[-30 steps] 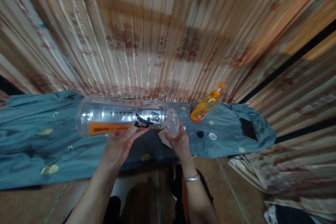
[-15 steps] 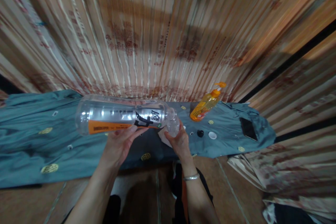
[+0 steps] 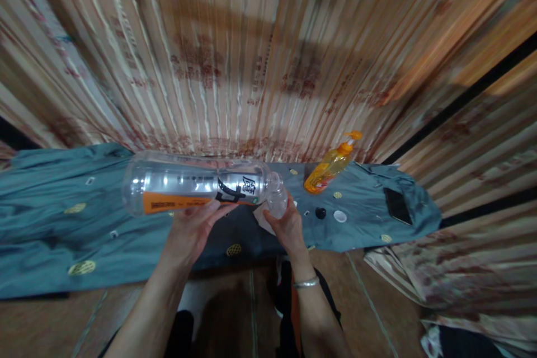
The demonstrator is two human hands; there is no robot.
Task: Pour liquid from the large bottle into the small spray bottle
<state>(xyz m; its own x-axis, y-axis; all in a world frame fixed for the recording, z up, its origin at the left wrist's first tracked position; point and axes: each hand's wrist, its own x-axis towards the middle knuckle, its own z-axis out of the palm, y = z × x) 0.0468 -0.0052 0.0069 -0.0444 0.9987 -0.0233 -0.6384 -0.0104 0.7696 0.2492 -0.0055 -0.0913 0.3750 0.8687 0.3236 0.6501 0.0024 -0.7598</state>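
Observation:
A large clear plastic bottle (image 3: pixel 197 182) with a silver, black and orange label lies nearly level above the cloth, its mouth towards the right. My left hand (image 3: pixel 195 229) is closed round its underside near the label. In my right hand (image 3: pixel 289 224) is a small clear bottle (image 3: pixel 277 201), held by the fingers against the large bottle's mouth. Whether liquid passes between them I cannot make out. Behind the right fingers a pale paper or tissue (image 3: pixel 262 218) lies on the cloth. Close by are a black cap (image 3: pixel 320 213) and a white round lid (image 3: pixel 340 216).
An orange pump bottle (image 3: pixel 329 168) stands to the right, on a surface covered with a green cloth (image 3: pixel 42 218). Further right lies a black phone (image 3: pixel 397 205). Patterned curtains (image 3: pixel 235 50) hang behind, and dark metal poles (image 3: pixel 486 78) cross at the right.
Almost nothing differs. Both hands keep hold of the two bottles in the same pose, with only a very slight shift of the view.

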